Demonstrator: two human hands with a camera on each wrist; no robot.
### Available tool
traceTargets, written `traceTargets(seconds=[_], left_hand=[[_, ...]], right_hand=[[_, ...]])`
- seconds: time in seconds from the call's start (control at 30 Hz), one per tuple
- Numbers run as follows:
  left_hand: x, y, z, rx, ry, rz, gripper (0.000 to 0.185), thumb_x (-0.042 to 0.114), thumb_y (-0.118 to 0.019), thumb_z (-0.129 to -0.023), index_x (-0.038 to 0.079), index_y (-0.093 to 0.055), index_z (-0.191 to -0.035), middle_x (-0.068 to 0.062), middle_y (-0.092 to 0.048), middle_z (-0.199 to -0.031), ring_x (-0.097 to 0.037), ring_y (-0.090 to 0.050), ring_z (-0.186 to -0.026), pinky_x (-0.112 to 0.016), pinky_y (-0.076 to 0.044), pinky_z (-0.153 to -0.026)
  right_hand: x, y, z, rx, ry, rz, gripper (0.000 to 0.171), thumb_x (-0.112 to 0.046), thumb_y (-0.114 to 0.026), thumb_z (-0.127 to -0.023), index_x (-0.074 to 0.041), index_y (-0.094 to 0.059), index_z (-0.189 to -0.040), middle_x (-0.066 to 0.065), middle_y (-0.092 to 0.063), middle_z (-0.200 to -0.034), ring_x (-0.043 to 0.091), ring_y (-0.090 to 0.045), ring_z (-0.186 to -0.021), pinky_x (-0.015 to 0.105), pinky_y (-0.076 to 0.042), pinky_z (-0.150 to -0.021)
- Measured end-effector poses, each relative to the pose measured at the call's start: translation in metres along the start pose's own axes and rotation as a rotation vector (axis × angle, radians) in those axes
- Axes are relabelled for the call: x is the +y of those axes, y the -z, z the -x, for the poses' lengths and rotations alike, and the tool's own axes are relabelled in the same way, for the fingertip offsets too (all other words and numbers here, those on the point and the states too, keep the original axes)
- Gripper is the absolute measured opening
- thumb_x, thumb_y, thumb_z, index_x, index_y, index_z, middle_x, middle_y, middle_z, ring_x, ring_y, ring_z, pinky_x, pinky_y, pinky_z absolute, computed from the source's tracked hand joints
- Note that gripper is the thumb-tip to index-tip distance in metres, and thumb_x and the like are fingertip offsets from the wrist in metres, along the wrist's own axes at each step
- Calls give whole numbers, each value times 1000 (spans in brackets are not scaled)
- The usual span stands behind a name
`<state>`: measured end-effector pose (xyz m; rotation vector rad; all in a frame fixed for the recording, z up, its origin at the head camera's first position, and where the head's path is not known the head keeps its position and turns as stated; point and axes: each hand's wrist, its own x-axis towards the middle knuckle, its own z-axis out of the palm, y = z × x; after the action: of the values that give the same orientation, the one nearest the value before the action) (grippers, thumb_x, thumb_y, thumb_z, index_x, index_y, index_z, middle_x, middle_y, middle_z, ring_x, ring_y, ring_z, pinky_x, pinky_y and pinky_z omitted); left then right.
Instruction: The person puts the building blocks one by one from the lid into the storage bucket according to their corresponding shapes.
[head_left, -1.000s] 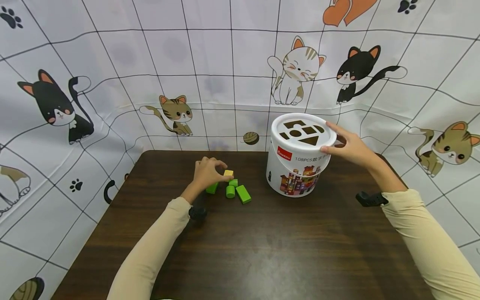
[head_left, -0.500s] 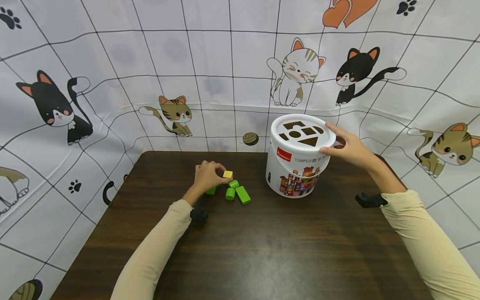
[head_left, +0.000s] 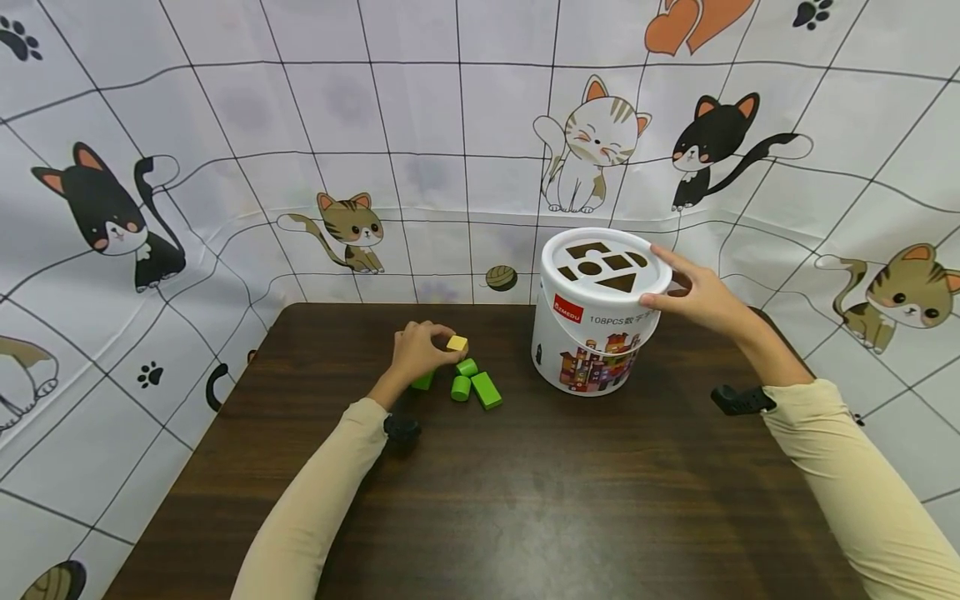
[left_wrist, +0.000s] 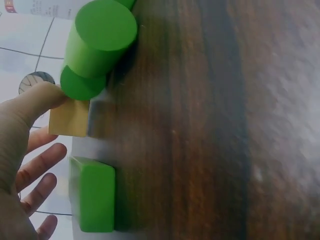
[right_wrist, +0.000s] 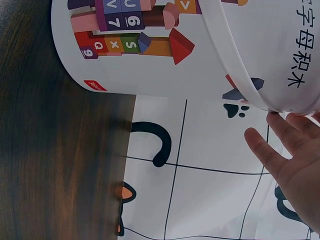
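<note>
Your left hand [head_left: 417,353] pinches yellow block [head_left: 457,343] clear of green blocks [head_left: 474,381], mid-surface. Your right hand [head_left: 697,293], fingers flat, steadies bucket [head_left: 592,333] lid near far edge.

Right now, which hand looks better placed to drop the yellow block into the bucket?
Probably the left hand: it already pinches the yellow block, while the right hand steadies the bucket.
</note>
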<state>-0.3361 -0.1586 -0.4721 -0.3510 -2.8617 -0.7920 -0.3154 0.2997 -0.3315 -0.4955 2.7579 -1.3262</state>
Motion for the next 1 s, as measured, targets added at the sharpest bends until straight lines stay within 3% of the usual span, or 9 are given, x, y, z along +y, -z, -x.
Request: traceTargets(seconds=[0.17, 0.33, 0.43, 0.67, 0.73, 0.9, 1.0], left_hand=[[6, 7, -6, 19, 7, 46, 47, 46, -83, -82, 17, -77, -118, -7, -73, -120, -33, -56, -113, -58, -36, -98], [20, 21, -18, 54, -37, 99, 43, 42, -83, -83, 16, -78, -116, -4, -75, -114, -29, -60, -112, -56, -38, -96], [35, 33, -28, 78, -77, 145, 41, 39, -83, -82, 15, -78, -115, -4, -76, -110, -27, -63, -109, -55, -39, -96], [86, 66, -49, 135, -176, 184, 42, 38, -82, -84, 13, -76, -118, -6, -74, -111, -30, -59, -113, -51, -41, -96], [102, 74, -55, 154, -208, 197, 41, 37, -82, -85, 14, -76, -118, -6, -74, -111, -28, -59, -113, -52, -39, -98], [141, 90, -66, 177, -290, 238, 41, 35, -82, -84, 14, -77, -118, -4, -75, -110, -22, -60, -112, -46, -41, -101], [162, 95, -72, 166, -331, 237, 41, 35, -82, -84, 14, -76, -119, -3, -74, -110, -21, -59, -111, -42, -42, -101]], right_hand=[[-1, -1, 0, 6, 8, -1, 92, -21, -76, -92, -23, -20, -164, 21, -42, -158, -9, -59, -105, 9, -49, -86], [-1, -1, 0, 5, 12, 3, 92, -22, -77, -92, -22, -20, -164, 22, -40, -160, 0, -60, -114, 8, -48, -86], [-1, -1, 0, 5, 10, 2, 92, -21, -77, -92, -22, -20, -164, 23, -38, -160, 5, -60, -118, 7, -47, -86], [-1, -1, 0, 5, -1, -11, 92, -21, -76, -92, -22, -19, -164, 22, -38, -160, -13, -57, -105, 7, -47, -86], [-1, -1, 0, 3, -6, -10, 92, -21, -76, -92, -23, -19, -164, 22, -38, -161, -6, -59, -110, 7, -47, -86], [-2, -1, 0, 0, -8, 0, 93, -22, -76, -92, -24, -17, -164, 20, -33, -164, 30, -52, -136, 6, -46, -86], [-2, -1, 0, -1, -6, 6, 94, -23, -76, -92, -23, -17, -165, 19, -31, -165, 37, -47, -141, 5, -45, -86]])
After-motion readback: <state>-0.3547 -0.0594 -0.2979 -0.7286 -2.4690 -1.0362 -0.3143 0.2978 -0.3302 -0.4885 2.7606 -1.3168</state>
